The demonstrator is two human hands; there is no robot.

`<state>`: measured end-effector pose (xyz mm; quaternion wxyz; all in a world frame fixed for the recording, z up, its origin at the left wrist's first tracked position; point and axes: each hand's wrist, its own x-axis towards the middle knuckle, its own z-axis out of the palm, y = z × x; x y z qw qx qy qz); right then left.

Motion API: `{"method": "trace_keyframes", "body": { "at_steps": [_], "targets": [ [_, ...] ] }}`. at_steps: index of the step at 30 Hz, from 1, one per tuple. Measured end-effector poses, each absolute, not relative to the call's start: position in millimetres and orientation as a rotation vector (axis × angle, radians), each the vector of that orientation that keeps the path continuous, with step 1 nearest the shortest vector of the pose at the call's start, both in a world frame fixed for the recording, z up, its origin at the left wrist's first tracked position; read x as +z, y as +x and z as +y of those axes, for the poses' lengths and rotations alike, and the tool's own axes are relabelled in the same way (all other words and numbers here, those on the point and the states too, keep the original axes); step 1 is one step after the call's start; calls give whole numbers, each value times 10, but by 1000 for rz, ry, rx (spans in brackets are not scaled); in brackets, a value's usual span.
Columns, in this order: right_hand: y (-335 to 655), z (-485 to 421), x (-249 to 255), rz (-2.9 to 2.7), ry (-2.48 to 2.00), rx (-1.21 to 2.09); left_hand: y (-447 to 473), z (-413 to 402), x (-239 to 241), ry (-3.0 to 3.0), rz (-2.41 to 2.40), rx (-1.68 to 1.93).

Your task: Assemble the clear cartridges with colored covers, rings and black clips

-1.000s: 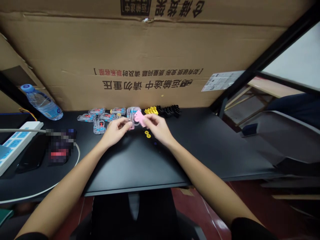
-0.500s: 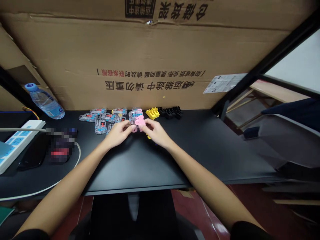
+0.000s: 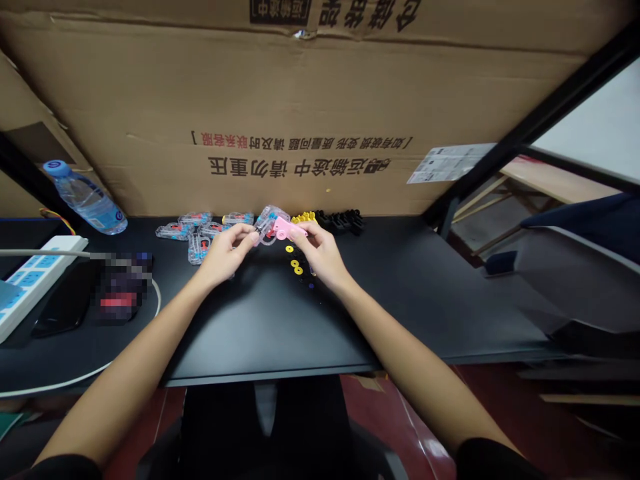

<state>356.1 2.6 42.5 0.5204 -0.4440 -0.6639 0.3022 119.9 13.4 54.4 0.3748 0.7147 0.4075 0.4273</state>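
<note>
My left hand (image 3: 223, 252) pinches a small clear plastic shell (image 3: 267, 227) above the black desk (image 3: 380, 287). My right hand (image 3: 320, 252) pinches a pink plastic piece (image 3: 286, 230) that meets the clear shell between the two hands. Under my right hand lie small yellow rings (image 3: 295, 265) on the desk. Behind my left hand sits a group of clear shells with red and blue insides (image 3: 197, 233). Behind my right hand lie yellow pieces (image 3: 303, 217) and black pieces (image 3: 344, 221).
A big cardboard box (image 3: 300, 107) stands along the back of the desk. A water bottle (image 3: 85, 199) lies at the back left, with a white power strip (image 3: 30, 280), a cable and a dark phone (image 3: 63, 310) on the left. A chair (image 3: 575, 273) stands at right.
Both hands have lifted the clear shell and pink piece a little and turned them. The yellow rings that my right hand covered now show on the desk.
</note>
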Motion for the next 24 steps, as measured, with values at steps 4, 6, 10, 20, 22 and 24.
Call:
{"method": "trace_keyframes", "body": {
  "at_steps": [4, 6, 10, 20, 22, 24],
  "targets": [
    [3481, -18, 359, -1775, -1021, 818, 1282, 66, 478, 1806, 1004, 964],
    [3454, -34, 343, -1800, -1022, 825, 1321, 46, 453, 1819, 1002, 955],
    [3458, -31, 355, -1767, -1030, 889, 1307, 83, 471, 1865, 1072, 1025],
    [3475, -66, 458, -1605, -1126, 1172, 1254, 81, 591, 1686, 1000, 963],
    [3473, -69, 477, -1586, -1135, 1202, 1267, 66, 600, 1686, 981, 941],
    [3483, -64, 489, -1582, -1148, 1208, 1275, 64, 594, 1667, 979, 940]
  ]
}}
